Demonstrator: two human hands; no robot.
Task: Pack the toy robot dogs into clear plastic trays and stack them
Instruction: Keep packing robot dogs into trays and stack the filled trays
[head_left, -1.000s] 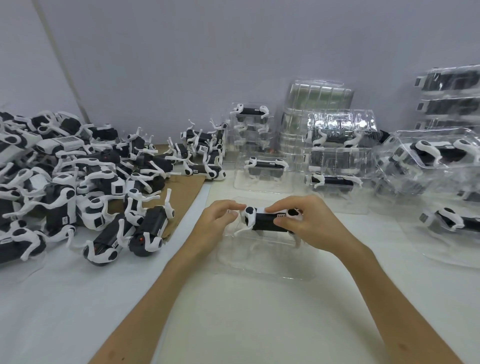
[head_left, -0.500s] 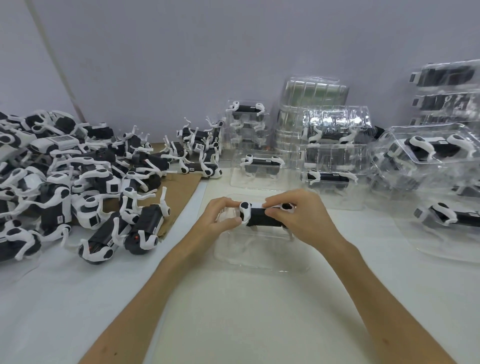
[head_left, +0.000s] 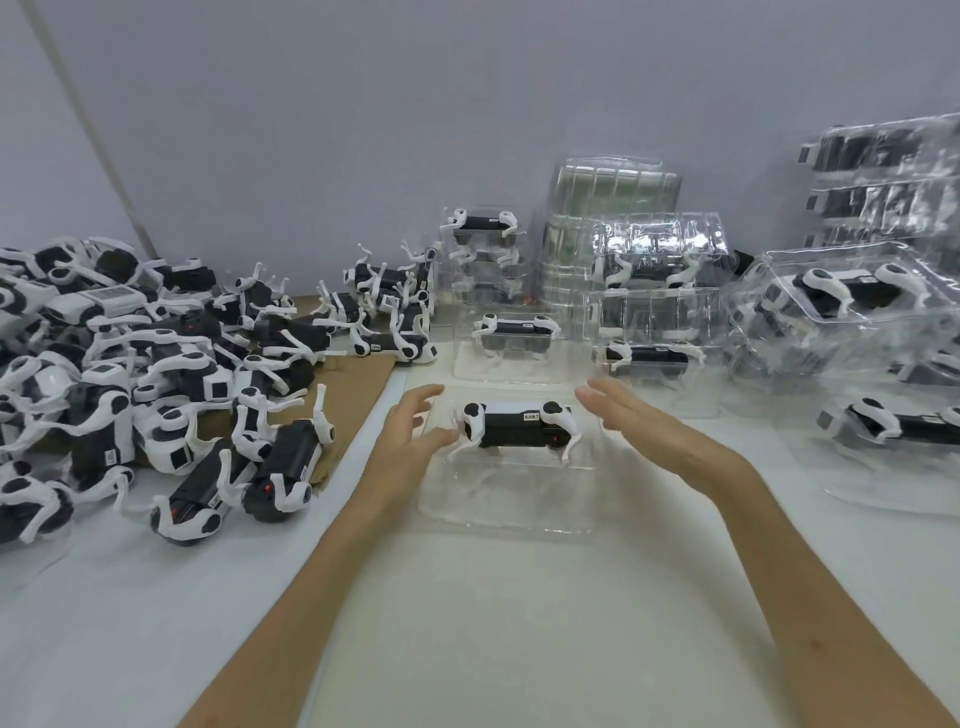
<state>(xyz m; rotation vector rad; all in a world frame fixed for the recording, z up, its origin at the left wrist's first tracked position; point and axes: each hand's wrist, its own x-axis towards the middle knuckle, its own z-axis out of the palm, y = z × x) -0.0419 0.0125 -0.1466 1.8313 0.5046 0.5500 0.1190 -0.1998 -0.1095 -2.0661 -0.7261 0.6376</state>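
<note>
Toy robot dog (head_left: 519, 423) sits in clear tray (head_left: 506, 512) at table (head_left: 519, 649) centre — left hand (head_left: 410, 434), right hand (head_left: 641, 421) flank it, grip wide, holding nothing. Risk: if legs not fully seated, tray may stack crooked — topple.

Dog (head_left: 519, 428) in tray (head_left: 506, 512) (loose pile (head_left: 156, 374) left)

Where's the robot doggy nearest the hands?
In the head view, the robot dog sits in a clear tray mid-table, between the left hand and right hand, right of the loose dog pile.
</note>
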